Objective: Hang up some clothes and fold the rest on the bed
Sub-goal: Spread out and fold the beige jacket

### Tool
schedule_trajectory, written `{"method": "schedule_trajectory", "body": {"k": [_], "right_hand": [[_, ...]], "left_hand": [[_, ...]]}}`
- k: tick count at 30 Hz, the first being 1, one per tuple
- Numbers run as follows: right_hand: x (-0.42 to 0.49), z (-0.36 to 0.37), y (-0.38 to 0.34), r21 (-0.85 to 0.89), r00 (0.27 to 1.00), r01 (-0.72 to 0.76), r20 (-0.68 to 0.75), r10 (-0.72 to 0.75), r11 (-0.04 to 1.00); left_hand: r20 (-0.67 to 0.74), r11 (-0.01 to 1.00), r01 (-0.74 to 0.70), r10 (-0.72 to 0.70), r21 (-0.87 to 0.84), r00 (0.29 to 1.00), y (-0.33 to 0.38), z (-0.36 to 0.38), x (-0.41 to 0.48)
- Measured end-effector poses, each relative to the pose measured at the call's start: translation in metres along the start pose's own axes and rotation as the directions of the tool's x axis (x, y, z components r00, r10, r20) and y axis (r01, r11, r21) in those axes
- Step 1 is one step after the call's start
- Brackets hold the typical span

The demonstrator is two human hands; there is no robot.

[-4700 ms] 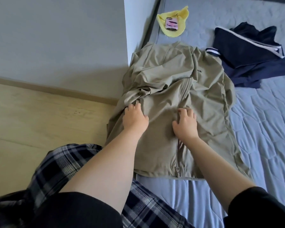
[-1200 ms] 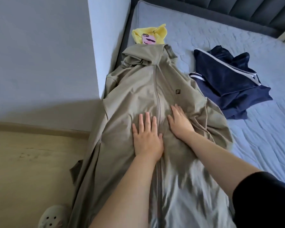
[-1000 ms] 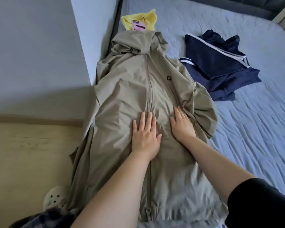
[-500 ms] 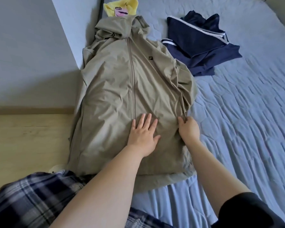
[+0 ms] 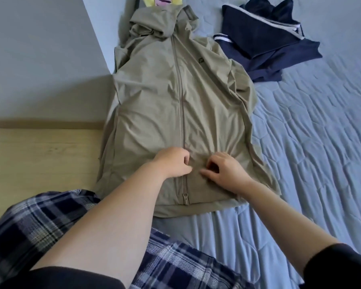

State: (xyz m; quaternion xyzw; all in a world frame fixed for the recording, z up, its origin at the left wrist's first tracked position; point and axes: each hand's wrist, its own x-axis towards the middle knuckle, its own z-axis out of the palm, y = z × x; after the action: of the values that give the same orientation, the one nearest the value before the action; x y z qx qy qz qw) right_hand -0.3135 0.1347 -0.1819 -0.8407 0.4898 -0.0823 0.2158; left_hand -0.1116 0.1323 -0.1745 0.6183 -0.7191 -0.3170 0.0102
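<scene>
1. The khaki jacket (image 5: 206,105) lies zipped and face up on the bed (image 5: 313,167), centre frame, hood toward the top.
2. Left hand (image 5: 172,163): grip curled, pinching fabric at the zipper.
3. Right hand (image 5: 225,174): grip curled, bunching fabric just beside it.
4. A navy garment (image 5: 267,40) lies at upper right.

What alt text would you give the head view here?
The left hand and right hand pinch the lower front of a zipped khaki jacket spread face up at the edge of a blue quilted bed. A crumpled navy garment lies on the bed, right of the jacket's shoulder.
</scene>
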Motion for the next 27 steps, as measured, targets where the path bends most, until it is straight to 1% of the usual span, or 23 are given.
{"method": "schedule_trajectory", "body": {"k": [2, 4, 6, 7, 8, 10, 13, 15, 16, 17, 18, 19, 20, 21, 22, 23, 24, 25, 26, 27], "right_hand": [[-0.006, -0.003, -0.001, -0.049, 0.988, 0.046, 0.147, -0.038, 0.998], [-0.013, -0.004, -0.003, -0.116, 0.968, 0.089, 0.244, -0.058, 0.989], [-0.021, -0.001, -0.007, -0.19, 0.947, 0.164, 0.306, -0.101, 0.968], [-0.024, 0.001, -0.008, -0.22, 0.942, 0.192, 0.316, -0.116, 0.956], [-0.024, 0.001, -0.01, -0.232, 0.944, 0.195, 0.308, -0.118, 0.953], [-0.023, -0.002, -0.013, -0.201, 0.96, 0.165, 0.256, -0.111, 0.966], [-0.024, -0.007, -0.013, -0.126, 0.978, 0.177, 0.132, -0.161, 0.976], [-0.03, -0.005, -0.013, -0.133, 0.983, 0.177, 0.074, -0.168, 0.975], [-0.033, -0.002, -0.013, -0.169, 0.986, 0.145, 0.101, -0.129, 0.975], [-0.037, -0.001, -0.014, -0.217, 0.984, 0.103, 0.166, -0.067, 0.971], [-0.041, 0.0, -0.013, -0.249, 0.963, 0.07, 0.271, 0.0, 0.966], [-0.043, -0.001, -0.01, -0.232, 0.928, 0.05, 0.369, 0.041, 0.971], [-0.044, -0.005, -0.007, -0.168, 0.893, 0.013, 0.445, 0.064, 0.986], [-0.043, -0.01, -0.005, -0.069, 0.859, -0.046, 0.506, 0.075, 0.997], [-0.042, -0.016, -0.004, 0.05, 0.838, -0.111, 0.541, 0.066, 0.992], [-0.038, -0.02, -0.004, 0.175, 0.851, -0.166, 0.522, 0.051, 0.97], [-0.033, -0.023, -0.003, 0.279, 0.901, -0.2, 0.43, 0.064, 0.939], [-0.027, -0.023, 0.0, 0.327, 0.955, -0.203, 0.273, 0.114, 0.923], [-0.021, -0.022, 0.003, 0.295, 0.982, -0.185, 0.084, 0.167, 0.937], [-0.014, -0.02, 0.005, 0.195, 0.979, -0.168, -0.083, 0.187, 0.966]], "left_hand": [[0.192, 0.997, -0.027, 0.013, 0.066, 0.981, 0.004, 0.0, -0.009], [0.307, 0.978, -0.117, 0.06, 0.171, 0.95, 0.009, 0.002, -0.018], [0.353, 0.904, -0.252, 0.123, 0.346, 0.928, 0.013, 0.004, -0.027], [0.352, 0.865, -0.292, 0.146, 0.408, 0.924, 0.013, 0.006, -0.031], [0.338, 0.842, -0.309, 0.162, 0.443, 0.927, 0.013, 0.008, -0.035], [0.306, 0.844, -0.299, 0.17, 0.446, 0.937, 0.013, 0.013, -0.042], [0.27, 0.914, -0.222, 0.132, 0.34, 0.954, 0.018, 0.014, -0.05], [0.279, 0.971, -0.128, 0.067, 0.204, 0.958, 0.018, 0.011, -0.054], [0.309, 0.992, -0.069, 0.033, 0.108, 0.951, 0.016, 0.01, -0.055], [0.363, 1.0, -0.01, 0.005, 0.013, 0.932, 0.014, 0.01, -0.056], [0.434, 0.997, 0.046, -0.014, -0.064, 0.901, 0.013, 0.011, -0.058], [0.504, 0.988, 0.098, -0.024, -0.12, 0.863, 0.012, 0.013, -0.059], [0.55, 0.976, 0.142, -0.029, -0.164, 0.835, 0.013, 0.017, -0.06], [0.559, 0.958, 0.184, -0.03, -0.221, 0.828, 0.014, 0.02, -0.06], [0.532, 0.924, 0.232, -0.039, -0.302, 0.846, 0.014, 0.022, -0.058], [0.475, 0.876, 0.273, -0.058, -0.398, 0.878, 0.014, 0.021, -0.056], [0.382, 0.835, 0.277, -0.087, -0.476, 0.92, 0.013, 0.02, -0.051], [0.251, 0.833, 0.236, -0.121, -0.501, 0.96, 0.012, 0.017, -0.046], [0.093, 0.88, 0.175, -0.149, -0.441, 0.984, 0.009, 0.013, -0.041], [-0.07, 0.942, 0.132, -0.161, -0.309, 0.985, 0.006, 0.009, -0.036]]}}
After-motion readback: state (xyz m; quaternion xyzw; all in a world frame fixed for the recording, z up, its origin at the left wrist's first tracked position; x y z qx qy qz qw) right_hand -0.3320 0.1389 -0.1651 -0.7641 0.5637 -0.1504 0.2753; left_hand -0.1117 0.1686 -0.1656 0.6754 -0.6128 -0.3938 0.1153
